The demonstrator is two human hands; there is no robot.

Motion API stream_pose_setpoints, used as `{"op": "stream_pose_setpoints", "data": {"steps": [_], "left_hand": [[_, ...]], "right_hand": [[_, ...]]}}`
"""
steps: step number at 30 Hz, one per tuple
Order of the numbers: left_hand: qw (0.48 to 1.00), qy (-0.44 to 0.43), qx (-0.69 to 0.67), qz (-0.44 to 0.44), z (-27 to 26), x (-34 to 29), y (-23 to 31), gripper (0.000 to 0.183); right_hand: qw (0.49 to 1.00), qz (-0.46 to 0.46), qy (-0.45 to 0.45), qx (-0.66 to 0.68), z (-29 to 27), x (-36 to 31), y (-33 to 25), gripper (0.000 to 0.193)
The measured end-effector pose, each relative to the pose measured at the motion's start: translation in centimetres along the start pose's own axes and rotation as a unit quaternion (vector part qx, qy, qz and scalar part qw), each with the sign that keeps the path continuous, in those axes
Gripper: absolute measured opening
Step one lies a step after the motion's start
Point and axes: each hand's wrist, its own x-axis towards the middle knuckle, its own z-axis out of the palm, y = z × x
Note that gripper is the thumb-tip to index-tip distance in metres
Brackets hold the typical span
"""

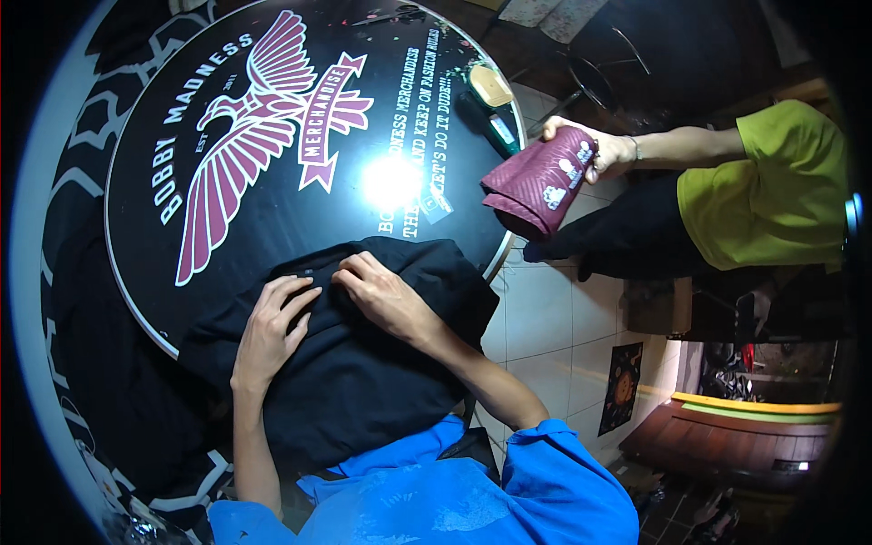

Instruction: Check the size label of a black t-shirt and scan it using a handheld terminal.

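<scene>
A black garment lies crumpled over the near edge of the round table and across my lap. Its exact kind is hard to make out. On the garment rests my left hand, its bent fingers apart beside a small label. To the right of that label, my right hand has its fingers curled into the fabric, gripping it. Parts of both hands' fingertips are hidden by the folds.
The round black table has a maroon and white winged print. A small clear packet and a green tool lie on it. At right, a person in a yellow-green shirt holds a folded maroon pouch over the table edge.
</scene>
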Motion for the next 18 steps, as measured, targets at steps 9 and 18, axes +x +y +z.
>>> {"op": "stream_pose_setpoints", "data": {"steps": [9,18], "left_hand": [[0.998,0.038,0.045,-0.024,2.6,0.7,0.9,0.050],[0.989,0.055,0.136,-0.025,3.8,0.2,0.2,0.051]], "right_hand": [[1.000,0.018,-0.011,-0.009,0.0,-0.9,1.4,0.034],[0.995,0.043,0.064,0.058,2.5,0.2,1.9,0.025]]}}
